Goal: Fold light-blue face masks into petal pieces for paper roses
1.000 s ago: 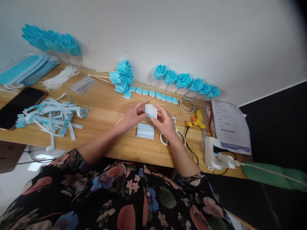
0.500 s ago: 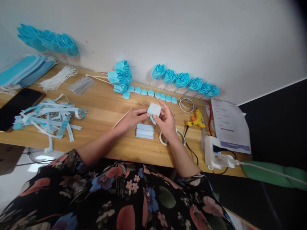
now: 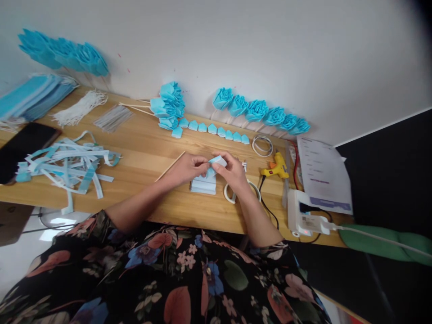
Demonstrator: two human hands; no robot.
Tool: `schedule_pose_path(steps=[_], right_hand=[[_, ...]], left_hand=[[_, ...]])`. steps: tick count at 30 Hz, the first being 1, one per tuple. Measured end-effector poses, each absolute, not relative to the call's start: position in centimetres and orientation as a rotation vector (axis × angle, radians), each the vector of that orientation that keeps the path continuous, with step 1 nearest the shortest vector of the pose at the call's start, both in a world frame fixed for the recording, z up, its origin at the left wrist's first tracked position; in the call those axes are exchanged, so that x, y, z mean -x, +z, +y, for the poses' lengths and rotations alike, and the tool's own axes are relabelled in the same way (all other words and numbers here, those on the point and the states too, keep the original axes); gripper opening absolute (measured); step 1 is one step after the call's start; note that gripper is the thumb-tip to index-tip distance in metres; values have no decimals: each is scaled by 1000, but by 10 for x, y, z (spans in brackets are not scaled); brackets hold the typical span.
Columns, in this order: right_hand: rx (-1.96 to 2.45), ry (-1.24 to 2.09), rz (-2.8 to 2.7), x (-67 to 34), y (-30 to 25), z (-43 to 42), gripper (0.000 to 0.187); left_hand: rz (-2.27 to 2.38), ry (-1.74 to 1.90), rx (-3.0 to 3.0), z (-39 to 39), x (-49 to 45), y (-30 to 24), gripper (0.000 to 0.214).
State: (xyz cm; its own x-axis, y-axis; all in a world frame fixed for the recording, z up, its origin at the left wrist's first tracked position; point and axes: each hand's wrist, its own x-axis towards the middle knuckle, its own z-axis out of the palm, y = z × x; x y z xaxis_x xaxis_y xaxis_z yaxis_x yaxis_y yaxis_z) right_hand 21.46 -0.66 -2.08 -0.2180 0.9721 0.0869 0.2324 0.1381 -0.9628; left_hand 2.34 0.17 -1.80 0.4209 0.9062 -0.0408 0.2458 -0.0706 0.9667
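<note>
Between my hands is a small folded piece of blue-and-white mask fabric (image 3: 218, 161). My left hand (image 3: 191, 168) pinches its left corner with thumb and fingertips. On the other side my right hand (image 3: 232, 170) grips it, thumb on the near face and fingers behind. Just below lies a stack of pale fabric pieces (image 3: 203, 185), partly covered by the held piece. White-handled scissors (image 3: 254, 191) rest under my right wrist, mostly hidden. A thin wooden stick (image 3: 170, 166) lies beside my left hand.
Folded blue petals (image 3: 212, 129) line the back, near blue fabric flowers (image 3: 256, 110). A yellow glue gun (image 3: 278, 166), white power strip (image 3: 297, 211) and paper sheet (image 3: 320, 171) are right. Fabric strips (image 3: 72, 164), a phone (image 3: 29, 146) and masks (image 3: 40, 96) are left.
The fabric piece has been folded over and tilted, showing a narrower shape. My right fingers have curled down behind it, and the view has shifted slightly.
</note>
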Motion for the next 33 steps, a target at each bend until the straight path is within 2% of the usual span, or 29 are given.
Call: schedule_pose_path(steps=[3,5,21,30,33], right_hand=[[1215,1100,-1606,-214,-20,-9,24],[1200,1088,-1569,-213,-22,-9,20],[1182,886,-1626,-215,-23,-8,10],[1132,658,-1815,-216,-16,-8,23],[1092,619,-1849,-216,-15,-9,24]], left_hand=[[1048,726,-1635,-1,-23,-16,28],[1032,713,-1629,-2,-23,-13,29],[934,705,-1215,5,-24,-12,30],[867,734,-1074,6,-24,-14,34],[909,738,-1078,7,-24,-14,29]])
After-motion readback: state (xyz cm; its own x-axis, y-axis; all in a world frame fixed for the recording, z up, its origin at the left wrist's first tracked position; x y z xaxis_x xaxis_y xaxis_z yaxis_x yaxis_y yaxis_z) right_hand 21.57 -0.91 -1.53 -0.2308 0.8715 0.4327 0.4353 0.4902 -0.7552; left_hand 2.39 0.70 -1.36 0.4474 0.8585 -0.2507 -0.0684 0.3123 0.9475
